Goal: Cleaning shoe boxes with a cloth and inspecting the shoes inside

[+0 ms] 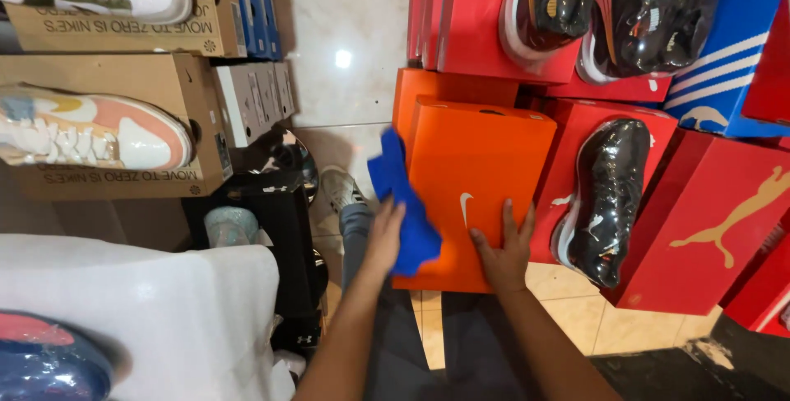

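Pale tiled floor (346,47) underfoot, shoe boxes stacked on both sides. Left hand (383,235) closed in a grip on a blue cloth (405,203), pressed against the left edge of an orange shoe box (469,162). Right hand (504,251) spread flat, fingers open, on the lower part of that lid, holding nothing. Just right of the box, a black wrapped shoe (607,199) on a red box (716,228). Farther left, brown cardboard boxes (156,80) topped with pale sneakers (90,131).
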